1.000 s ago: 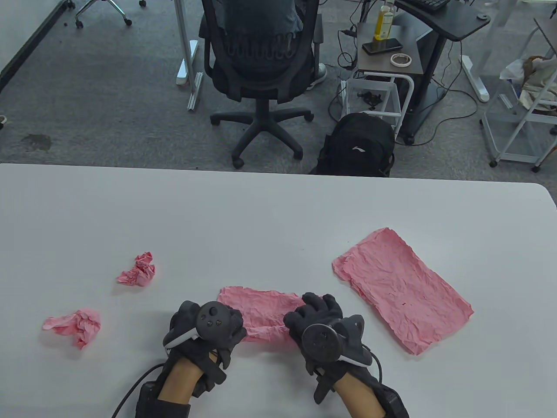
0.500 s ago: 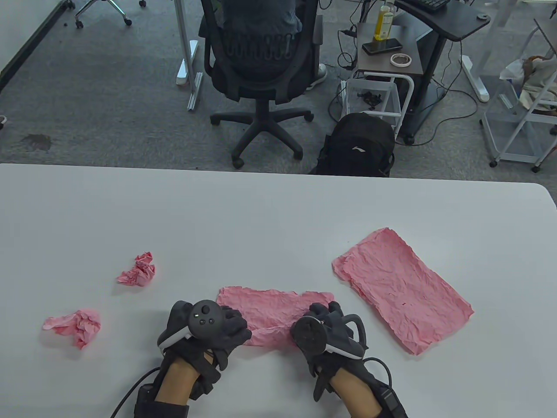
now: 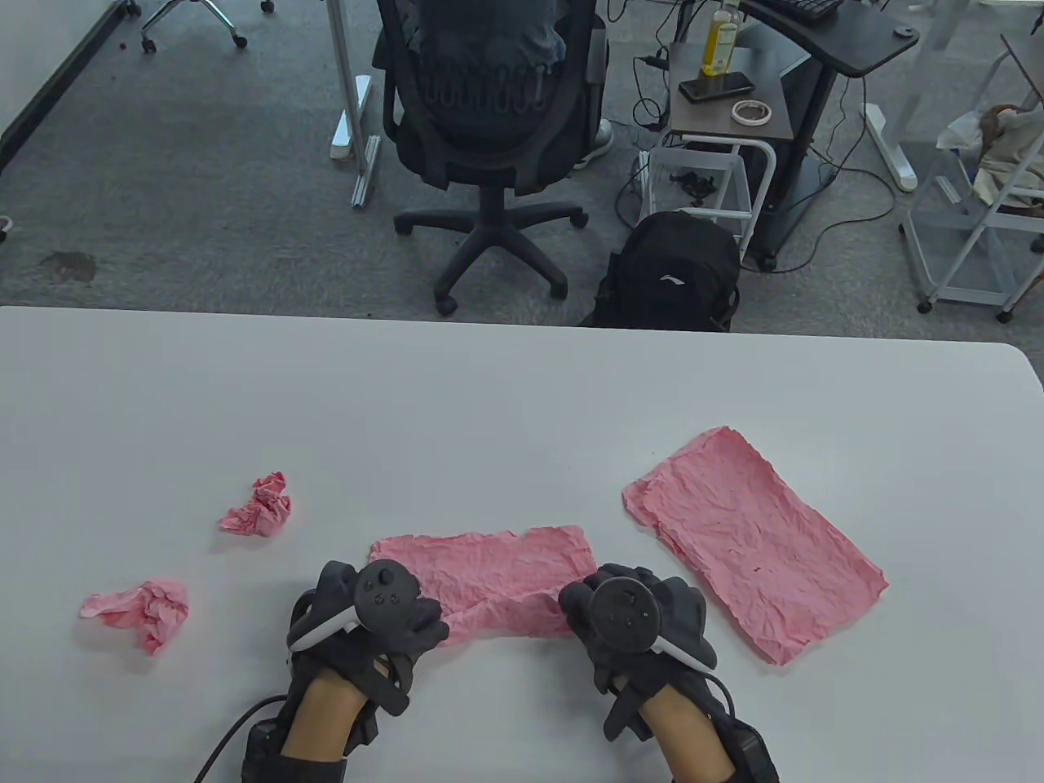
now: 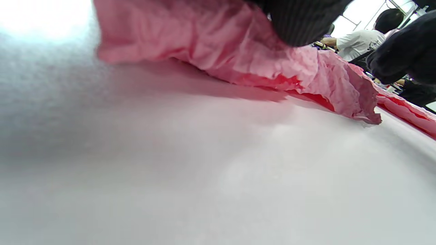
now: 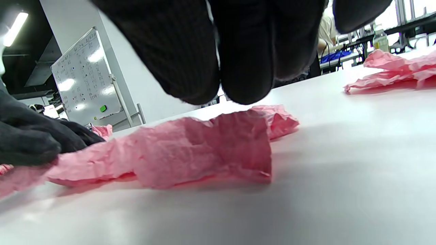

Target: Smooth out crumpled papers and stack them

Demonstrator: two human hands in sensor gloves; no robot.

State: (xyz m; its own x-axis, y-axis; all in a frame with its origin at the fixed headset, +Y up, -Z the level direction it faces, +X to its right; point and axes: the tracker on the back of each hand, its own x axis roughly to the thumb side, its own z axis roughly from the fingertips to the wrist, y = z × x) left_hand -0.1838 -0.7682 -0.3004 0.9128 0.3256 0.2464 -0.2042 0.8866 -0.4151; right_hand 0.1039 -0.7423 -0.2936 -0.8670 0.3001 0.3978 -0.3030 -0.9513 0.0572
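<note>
A half-flattened pink paper (image 3: pixel 489 571) lies near the table's front edge between my hands. My left hand (image 3: pixel 412 612) holds its left end; in the left wrist view a fingertip (image 4: pixel 299 20) sits on top of the paper (image 4: pixel 211 44), whose edge is lifted off the table. My right hand (image 3: pixel 583 603) is at the paper's right end; in the right wrist view its fingers (image 5: pixel 245 68) hang just above the curled paper (image 5: pixel 190 149) without touching it. A flattened pink sheet (image 3: pixel 750 538) lies to the right. Two crumpled pink balls (image 3: pixel 259 506) (image 3: pixel 139 610) lie to the left.
The white table (image 3: pixel 506 408) ends at a far edge with a rounded right corner. Beyond it are an office chair (image 3: pixel 489 122), a black backpack (image 3: pixel 669 273) and a side cart (image 3: pixel 718 98) on the floor.
The paper has been pulled wider and shifted left. My left hand has moved left and my right hand right and back, away from the paper's top.
</note>
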